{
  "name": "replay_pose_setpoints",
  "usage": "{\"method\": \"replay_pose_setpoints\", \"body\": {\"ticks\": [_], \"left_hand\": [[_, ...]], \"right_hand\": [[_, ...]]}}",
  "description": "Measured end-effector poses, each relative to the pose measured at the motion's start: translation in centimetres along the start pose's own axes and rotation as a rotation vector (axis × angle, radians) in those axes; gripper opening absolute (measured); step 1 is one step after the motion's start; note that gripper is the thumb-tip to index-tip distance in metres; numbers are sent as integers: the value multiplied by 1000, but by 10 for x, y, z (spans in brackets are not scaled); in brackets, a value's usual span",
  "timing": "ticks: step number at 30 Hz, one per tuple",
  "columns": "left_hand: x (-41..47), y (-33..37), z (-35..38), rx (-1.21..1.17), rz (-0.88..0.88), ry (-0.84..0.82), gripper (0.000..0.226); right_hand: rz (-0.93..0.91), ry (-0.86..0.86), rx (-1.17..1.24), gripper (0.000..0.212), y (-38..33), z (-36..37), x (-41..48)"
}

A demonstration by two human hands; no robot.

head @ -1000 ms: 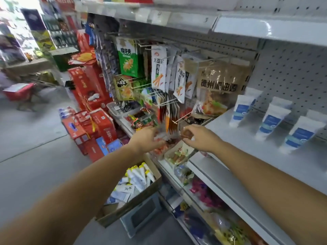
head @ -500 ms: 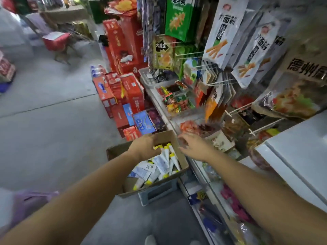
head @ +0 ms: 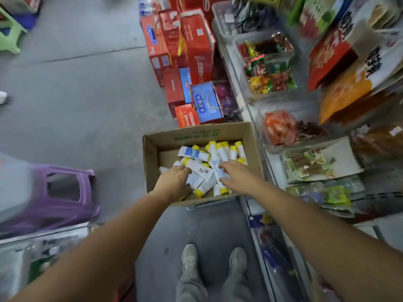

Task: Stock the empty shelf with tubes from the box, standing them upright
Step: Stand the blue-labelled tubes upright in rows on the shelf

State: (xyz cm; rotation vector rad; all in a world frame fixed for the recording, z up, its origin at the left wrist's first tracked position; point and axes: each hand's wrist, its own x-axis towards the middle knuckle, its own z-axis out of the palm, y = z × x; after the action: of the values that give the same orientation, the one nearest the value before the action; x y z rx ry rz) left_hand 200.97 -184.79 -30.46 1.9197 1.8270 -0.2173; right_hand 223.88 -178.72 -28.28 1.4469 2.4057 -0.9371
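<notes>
An open cardboard box (head: 151,153) sits low in front of me, beside the shelving. Several white tubes with yellow caps (head: 218,149) lie jumbled in it, some with blue labels. Both hands are inside the box. My left hand (head: 174,182) is on the tubes at the near left, its fingers bent down among them and hidden. My right hand (head: 236,176) lies over a white and blue tube (head: 219,171) at the near right, fingers stretched out, thumb on the tube's near side. The white shelf with standing tubes is out of view.
Red gift cartons (head: 196,46) and a blue one (head: 206,103) are stacked on the floor behind the box. Trays of snack packets (head: 270,70) line the low shelf on the right. A purple plastic stool (head: 63,192) stands at the left. My shoes (head: 189,258) are below.
My view has tilted down from the shelf to the box. Both hands have dropped from the hanging snack packets into the box and now rest on the tubes.
</notes>
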Motion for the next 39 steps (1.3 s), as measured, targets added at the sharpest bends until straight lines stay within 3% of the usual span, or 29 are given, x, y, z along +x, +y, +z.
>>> {"method": "replay_pose_setpoints", "body": {"ticks": [7,12,17,24,29,39], "left_hand": [[42,-24,72,46,41,-36,44],[78,-36,108,139,104,-11,42],[109,-57,135,240,219,26,40],[141,-81,156,454,361,81,42],[156,-85,160,489,398,104,39],[154,-90,153,527,454,54,34]], "right_hand": [[110,-34,-37,47,40,59,54],[194,68,-61,47,64,92,84],[223,121,-102,61,65,117,111],[284,197,-128,72,60,142,144],[331,285,-234,65,61,155,158],[364,177,-180,68,60,149,160]]}}
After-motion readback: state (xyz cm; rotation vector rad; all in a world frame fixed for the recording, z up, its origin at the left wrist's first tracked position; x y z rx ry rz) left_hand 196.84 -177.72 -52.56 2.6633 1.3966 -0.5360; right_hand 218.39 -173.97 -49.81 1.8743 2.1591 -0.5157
